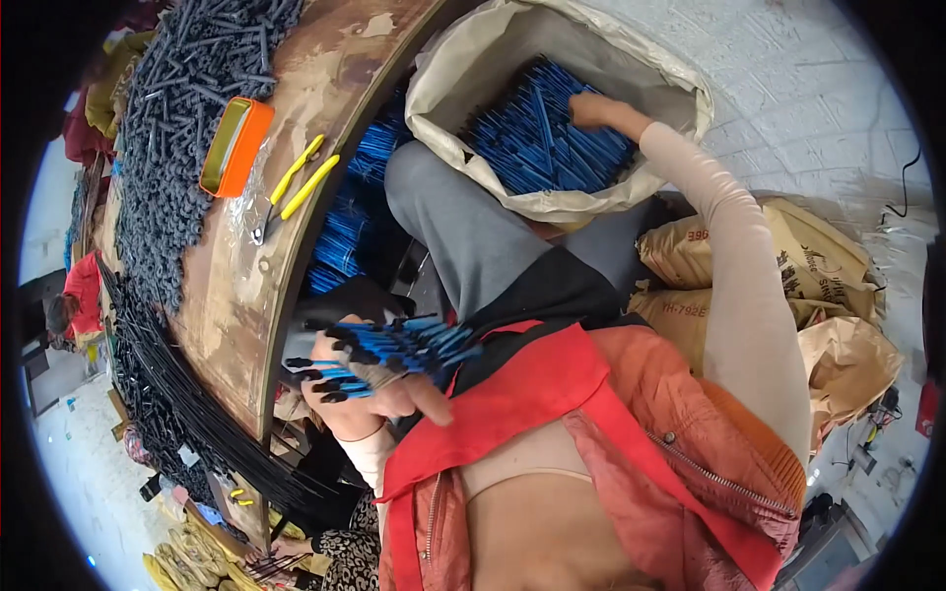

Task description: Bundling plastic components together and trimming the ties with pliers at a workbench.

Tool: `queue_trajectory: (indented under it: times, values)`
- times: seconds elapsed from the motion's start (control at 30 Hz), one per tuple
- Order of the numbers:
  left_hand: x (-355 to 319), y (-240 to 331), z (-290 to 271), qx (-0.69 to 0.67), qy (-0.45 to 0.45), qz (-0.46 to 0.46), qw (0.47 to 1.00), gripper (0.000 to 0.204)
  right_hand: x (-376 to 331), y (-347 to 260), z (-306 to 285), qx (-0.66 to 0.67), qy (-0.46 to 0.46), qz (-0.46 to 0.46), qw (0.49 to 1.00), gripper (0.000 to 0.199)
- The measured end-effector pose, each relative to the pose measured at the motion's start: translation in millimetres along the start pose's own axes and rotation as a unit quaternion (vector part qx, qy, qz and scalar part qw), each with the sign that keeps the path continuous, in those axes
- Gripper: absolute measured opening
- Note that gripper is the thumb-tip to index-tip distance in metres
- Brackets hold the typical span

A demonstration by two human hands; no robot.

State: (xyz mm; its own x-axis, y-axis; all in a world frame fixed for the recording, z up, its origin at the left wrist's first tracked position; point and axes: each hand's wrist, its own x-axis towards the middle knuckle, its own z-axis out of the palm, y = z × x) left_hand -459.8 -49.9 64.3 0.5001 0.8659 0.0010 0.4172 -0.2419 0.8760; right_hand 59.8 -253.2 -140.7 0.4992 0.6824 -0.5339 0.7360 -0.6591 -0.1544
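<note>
Fingers [430, 400] of the left hand [386, 396] are clamped on a bundle [394, 345] of slim blue sticks with black ends; those of the right hand [594, 111] are curled, and whether they grip anything cannot be told. The bundle is held above the lap, close in front of the chest, between the table [236, 286] and the body. Its sticks are narrow, bright to dark blue along the shaft, their black ends thicker and uneven in reach. The long axis of the bundle runs roughly across the view, black ends toward the left, blue shafts fanning toward the right. The right hand is inside the pale sack [448, 138], at the right side of a loose pile [547, 128] of similar blue sticks. Many of these slope from upper left to lower right; others cross them at varied angles. On the table lie yellow-handled pliers [311, 185], an orange box [259, 138] and a heap [163, 187] of dark grey parts.
</note>
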Motion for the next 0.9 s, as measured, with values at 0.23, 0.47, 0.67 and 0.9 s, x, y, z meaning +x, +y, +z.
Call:
queue_trajectory:
  times: [0.23,0.47,0.67,0.9]
  values:
    - [28.8,116.5,49.6,-0.331,-0.496,-0.006,0.803,0.023,-2.7,-55.8,36.4,0.204,-0.068,0.078,0.973,0.058]
    - [62.1,101.7,74.8,-0.391,-0.343,-0.050,0.853,0.016,-60.5,-29.6,11.0,0.377,-0.029,0.106,0.920,0.031]
    - [88.3,117.3,108.5,-0.388,-0.240,-0.065,0.888,0.023,-159.2,-82.2,-85.7,0.502,0.260,-0.167,0.808,0.024]
    - [95.4,129.9,138.3,-0.368,-0.276,-0.077,0.885,0.041,-198.5,-154.8,-132.8,0.247,0.575,-0.375,0.684,0.019]
